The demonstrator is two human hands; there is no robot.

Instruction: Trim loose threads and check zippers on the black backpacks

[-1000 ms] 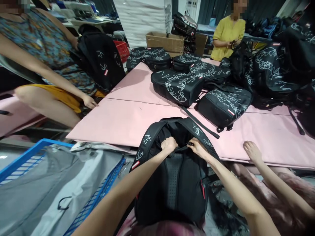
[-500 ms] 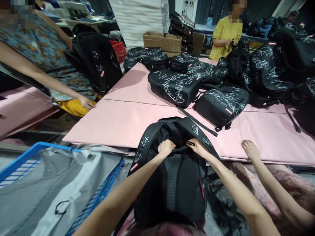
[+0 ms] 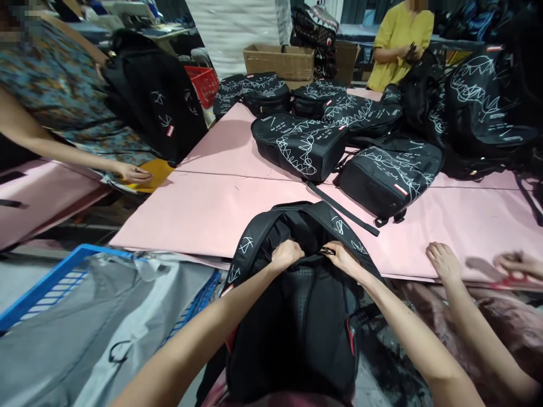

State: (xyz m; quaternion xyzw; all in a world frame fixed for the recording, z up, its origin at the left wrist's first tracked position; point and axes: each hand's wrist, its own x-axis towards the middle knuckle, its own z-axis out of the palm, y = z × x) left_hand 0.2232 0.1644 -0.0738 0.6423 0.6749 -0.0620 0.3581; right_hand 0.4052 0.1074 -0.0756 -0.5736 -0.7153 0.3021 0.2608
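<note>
Toward the pink table (image 3: 203, 212), a backpack (image 3: 292, 333) points lengthwise, left hand (image 3: 287, 254) clenching its rim (image 3: 312, 259), right hand (image 3: 343, 259) pinching a dark object (image 3: 327, 251).

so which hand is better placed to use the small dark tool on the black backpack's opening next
Right, most likely. The right hand has the small dark tool in its grip, at the opening of the black backpack. The left hand is closed at the opening's edge, seemingly better placed to steady it.

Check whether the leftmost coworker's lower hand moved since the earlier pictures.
Yes: the coworker's lower hand has shifted left, away from the central pink table.
</note>
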